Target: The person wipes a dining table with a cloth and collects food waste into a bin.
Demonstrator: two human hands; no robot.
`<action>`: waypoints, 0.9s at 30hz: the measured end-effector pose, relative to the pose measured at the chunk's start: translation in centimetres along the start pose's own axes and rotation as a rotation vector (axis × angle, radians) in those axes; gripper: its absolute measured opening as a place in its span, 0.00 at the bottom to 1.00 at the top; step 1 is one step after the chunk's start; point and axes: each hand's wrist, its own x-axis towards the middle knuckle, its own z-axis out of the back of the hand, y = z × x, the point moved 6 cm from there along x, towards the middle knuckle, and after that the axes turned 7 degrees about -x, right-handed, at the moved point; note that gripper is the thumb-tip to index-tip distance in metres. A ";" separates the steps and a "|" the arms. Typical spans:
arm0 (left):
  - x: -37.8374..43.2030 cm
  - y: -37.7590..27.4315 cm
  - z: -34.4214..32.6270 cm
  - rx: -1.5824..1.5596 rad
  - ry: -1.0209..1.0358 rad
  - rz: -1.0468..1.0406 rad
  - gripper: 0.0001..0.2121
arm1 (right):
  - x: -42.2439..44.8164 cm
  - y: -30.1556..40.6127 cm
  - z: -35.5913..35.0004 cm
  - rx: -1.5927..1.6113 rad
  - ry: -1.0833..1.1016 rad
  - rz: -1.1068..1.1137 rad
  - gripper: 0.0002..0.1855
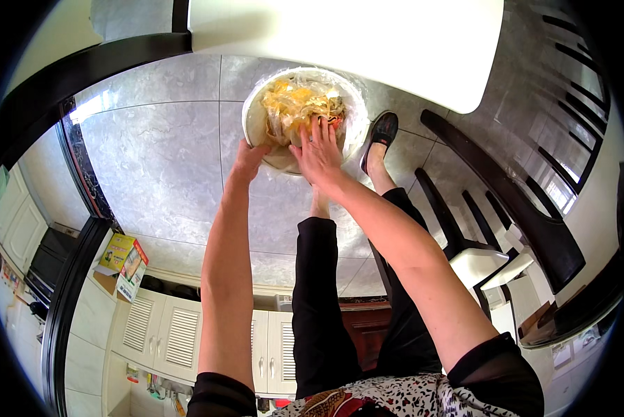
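Observation:
A round white trash bin [248, 117] with a clear plastic liner stands on the floor before me. Inside lies crumpled plastic film and yellowish waste [291, 101], with a red and black patterned wrapper at its right side. My left hand [250, 158] grips the bin's near left rim, thumb over the edge. My right hand [320, 156] reaches over the near rim with fingers spread, its fingertips on or just above the waste; whether they press on it cannot be told.
A white table [353, 47] overhangs just beyond the bin. My shoe [385, 127] is right of it. Dark wooden chairs [499, 193] stand at the right. Louvred white cabinets [181, 333] and a cardboard box [122, 260] are at the lower left. A dark door frame [72, 302] runs along the left.

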 end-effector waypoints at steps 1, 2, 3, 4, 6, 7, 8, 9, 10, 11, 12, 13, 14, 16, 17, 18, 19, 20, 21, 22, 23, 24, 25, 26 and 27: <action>0.0 0.0 -0.1 -0.016 -0.016 0.024 0.19 | 0.4 -0.2 0.0 0.001 0.000 -0.002 0.33; -0.1 0.1 0.1 -0.029 -0.034 0.047 0.19 | 0.8 -0.2 -0.2 -0.012 0.043 -0.007 0.33; -0.2 0.1 0.2 -0.026 -0.034 0.047 0.19 | 1.1 -0.2 -0.5 -0.023 0.086 -0.011 0.32; -0.2 0.0 0.4 -0.039 -0.041 0.037 0.19 | 1.4 -0.1 -0.4 -0.020 0.085 -0.013 0.32; -0.1 -0.1 -0.1 -0.053 -0.038 0.028 0.19 | 1.7 -0.5 -0.9 0.030 0.125 -0.014 0.32; 0.0 0.0 -0.2 -0.075 -0.050 0.041 0.20 | 1.9 -0.8 -1.0 0.028 0.123 -0.019 0.32; 0.0 0.1 -0.3 -0.097 -0.065 0.056 0.20 | 2.0 -0.8 -0.9 0.045 0.121 -0.020 0.31; 0.1 0.1 -0.5 -0.097 -0.061 0.058 0.20 | 2.0 -1.0 -0.9 0.060 0.119 -0.022 0.31; 0.3 0.2 -0.9 -0.084 -0.056 0.067 0.21 | 2.1 -1.5 -0.7 0.058 0.119 -0.027 0.31; 0.3 0.3 -0.6 -0.069 -0.060 0.073 0.22 | 2.2 -1.4 -0.5 0.072 0.137 -0.017 0.30; 0.3 0.3 -0.4 -0.067 -0.063 0.074 0.22 | 2.2 -1.5 -0.3 0.084 0.156 -0.009 0.29; 0.4 0.4 -0.5 -0.077 -0.039 0.083 0.22 | 1.7 -1.7 0.1 0.086 0.157 -0.008 0.29; 0.2 0.7 0.0 -0.089 -0.025 0.092 0.23 | 0.9 -1.4 0.8 0.143 0.093 0.017 0.27; -0.4 0.9 0.8 -0.127 -0.025 0.072 0.23 | -1.1 -1.4 1.7 0.203 0.038 0.045 0.25; -0.7 0.7 0.9 -0.164 -0.011 0.048 0.23 | -2.3 -1.4 2.7 0.303 -0.035 0.094 0.24; -0.9 0.6 0.1 -0.168 -0.008 0.048 0.23 | -3.3 -1.9 3.3 0.399 -0.112 0.135 0.23; -1.2 0.2 -0.5 -0.212 -0.005 0.012 0.23 | -4.3 -2.3 3.4 0.396 -0.111 0.135 0.23; -1.5 -0.1 -0.9 -0.253 -0.002 -0.026 0.22 | -5.4 -2.4 3.4 0.356 -0.140 0.185 0.22; -1.8 -0.4 -1.2 -0.254 -0.002 -0.027 0.22 | -6.1 -2.3 3.3 0.318 -0.168 0.236 0.22; -2.1 -0.7 -1.5 -0.273 0.014 -0.037 0.23 | -6.4 -2.4 2.9 0.317 -0.167 0.238 0.22; -2.4 -0.9 -2.0 -0.293 0.033 -0.044 0.23 | -6.7 -2.2 3.0 0.278 -0.205 0.288 0.21; -2.9 -1.0 -2.2 -0.295 0.036 -0.042 0.23 | -6.9 -2.0 3.0 0.238 -0.241 0.338 0.20; -3.4 -0.8 -2.6 -0.256 0.047 0.007 0.23 | -6.9 -2.2 2.8 0.235 -0.240 0.334 0.20; -3.9 -0.3 -2.3 -0.214 0.052 0.052 0.24 | -6.8 -1.8 2.4 0.208 -0.185 0.337 0.17; -4.2 -0.2 -2.2 -0.213 0.050 0.054 0.24 | -6.6 -1.5 2.1 0.179 -0.129 0.339 0.15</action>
